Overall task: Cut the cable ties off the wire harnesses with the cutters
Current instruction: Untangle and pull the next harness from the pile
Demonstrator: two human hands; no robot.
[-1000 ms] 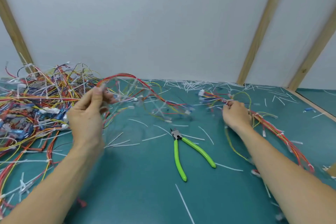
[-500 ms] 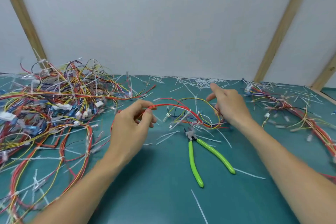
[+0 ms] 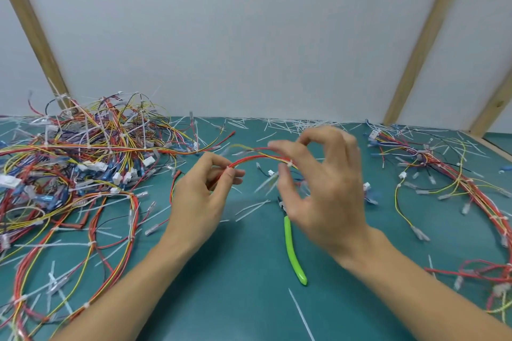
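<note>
A red and yellow wire harness (image 3: 257, 158) arches above the green mat, with a white cable tie (image 3: 289, 164) on it. My left hand (image 3: 203, 196) pinches the harness's left end between thumb and fingertips. My right hand (image 3: 327, 191) is blurred and hovers at the harness's right part, thumb and fingers spread around the wires without a clear pinch. The green-handled cutters (image 3: 293, 253) lie on the mat under my right hand, which partly hides their head.
A large tangle of tied harnesses (image 3: 83, 163) fills the left of the mat. More harnesses (image 3: 460, 180) lie at the right. Cut white tie pieces (image 3: 291, 124) litter the back edge by the wall. Wooden posts (image 3: 421, 44) lean at both sides.
My left hand brought the harness from the left pile to the middle. My right hand left the right-hand harnesses and came over above the cutters, to the harness.
</note>
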